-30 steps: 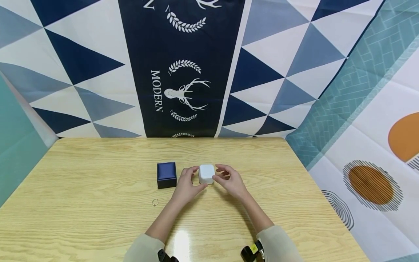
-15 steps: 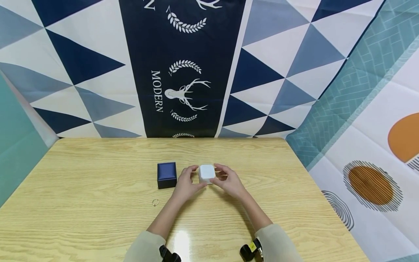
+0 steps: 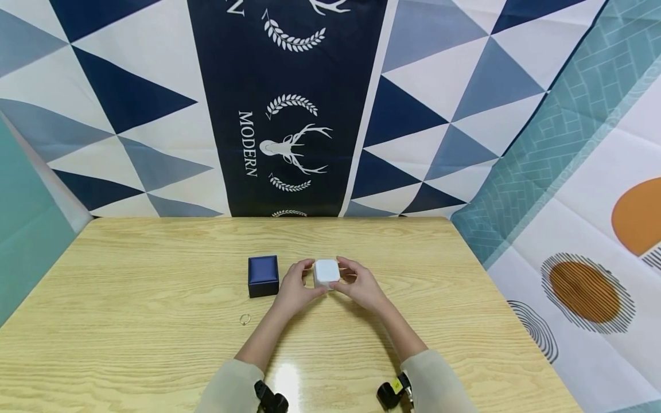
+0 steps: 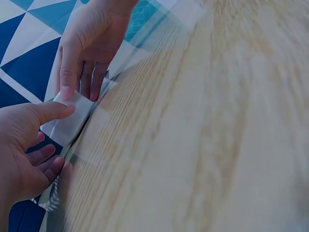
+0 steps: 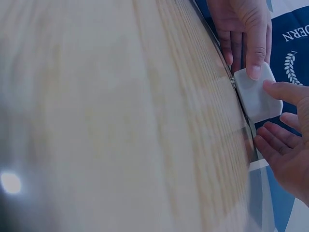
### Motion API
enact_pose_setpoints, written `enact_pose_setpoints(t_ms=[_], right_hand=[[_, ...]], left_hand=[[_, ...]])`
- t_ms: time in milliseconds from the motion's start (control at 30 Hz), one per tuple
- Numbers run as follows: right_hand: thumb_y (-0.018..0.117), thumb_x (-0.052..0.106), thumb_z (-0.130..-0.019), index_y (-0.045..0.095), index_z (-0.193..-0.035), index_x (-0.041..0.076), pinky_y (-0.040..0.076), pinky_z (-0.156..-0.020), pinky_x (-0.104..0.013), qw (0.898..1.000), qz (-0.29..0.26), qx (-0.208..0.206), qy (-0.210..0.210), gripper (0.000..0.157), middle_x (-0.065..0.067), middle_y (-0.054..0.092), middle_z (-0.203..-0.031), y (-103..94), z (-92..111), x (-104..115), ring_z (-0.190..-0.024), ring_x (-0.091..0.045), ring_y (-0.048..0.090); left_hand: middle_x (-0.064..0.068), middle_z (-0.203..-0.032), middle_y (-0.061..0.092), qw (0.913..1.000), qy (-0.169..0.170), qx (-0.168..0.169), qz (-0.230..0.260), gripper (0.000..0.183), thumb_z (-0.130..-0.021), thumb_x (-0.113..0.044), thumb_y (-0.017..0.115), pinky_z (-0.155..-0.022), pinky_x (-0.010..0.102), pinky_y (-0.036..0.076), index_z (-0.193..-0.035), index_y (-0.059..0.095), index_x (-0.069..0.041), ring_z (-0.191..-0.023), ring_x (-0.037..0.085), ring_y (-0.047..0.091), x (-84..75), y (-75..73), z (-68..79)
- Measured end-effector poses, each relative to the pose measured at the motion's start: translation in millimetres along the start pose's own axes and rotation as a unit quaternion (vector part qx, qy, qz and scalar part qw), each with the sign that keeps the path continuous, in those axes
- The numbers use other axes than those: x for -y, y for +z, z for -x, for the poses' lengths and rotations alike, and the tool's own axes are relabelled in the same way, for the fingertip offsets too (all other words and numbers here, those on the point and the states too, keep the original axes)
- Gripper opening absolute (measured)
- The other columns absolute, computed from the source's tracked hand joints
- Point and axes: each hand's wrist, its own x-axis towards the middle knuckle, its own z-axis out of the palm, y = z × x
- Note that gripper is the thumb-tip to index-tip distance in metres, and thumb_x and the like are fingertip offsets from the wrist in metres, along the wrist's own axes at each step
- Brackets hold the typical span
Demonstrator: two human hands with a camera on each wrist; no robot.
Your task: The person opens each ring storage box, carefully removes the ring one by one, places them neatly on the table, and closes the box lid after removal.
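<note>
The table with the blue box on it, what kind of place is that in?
Probably a little corner set up for filming, but I can't be sure. There's a wooden table, patterned cloth behind it, and black gadgets, perhaps cameras.

Pale beige sleeves (image 3: 229,387), rounded black camera (image 3: 279,403) at each wrist, yellow label (image 3: 396,386) on the right

On the bench (image 3: 129,355)

The centre box (image 3: 326,270) stands between the left hand (image 3: 296,291) and right hand (image 3: 364,288). Left of it, beside the left hand, stands the outer box (image 3: 263,276), with the ring (image 3: 249,318) before it. The wall hanging (image 3: 294,74) is behind the bench.
</note>
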Motion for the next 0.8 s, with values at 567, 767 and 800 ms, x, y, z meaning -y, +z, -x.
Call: enact_pose_setpoints(t_ms=[567,767,800], right_hand=[[0.074,0.006,-0.079,0.041,-0.138,-0.004,0.043,-0.102,-0.043,1.000,-0.007,0.024,0.011,0.069,-0.021,0.058,-0.121,-1.4,6.3,22.4,-0.117,-0.036,0.054],[0.076,0.011,-0.077,0.043,-0.139,0.002,0.043,-0.102,-0.041,1.000,-0.009,0.020,0.006,0.070,-0.017,0.058,-0.123,1.8,-3.1,2.1,-0.119,-0.033,0.054],[0.076,0.012,-0.078,0.042,-0.139,0.002,0.043,-0.103,-0.041,1.000,-0.012,0.021,0.005,0.070,-0.017,0.058,-0.123,1.9,-3.6,1.7,-0.120,-0.033,0.053]], left_hand=[[0.018,-0.133,0.051,0.9998,0.018,0.010,-0.005,0.075,-0.070,-0.016,0.082,-0.103,0.043,0.043,-0.133,0.046,0.000,-0.122,0.033,0.050,1.1,1.7,-6.8],[0.018,-0.131,0.052,0.9996,0.015,0.021,-0.003,0.075,-0.071,-0.014,0.082,-0.104,0.043,0.041,-0.135,0.045,0.001,-0.122,0.032,0.050,0.3,2.1,-8.3],[0.018,-0.131,0.052,0.9996,0.014,0.023,-0.003,0.075,-0.071,-0.014,0.081,-0.104,0.043,0.041,-0.135,0.044,0.000,-0.122,0.032,0.050,0.5,2.1,-8.8]])
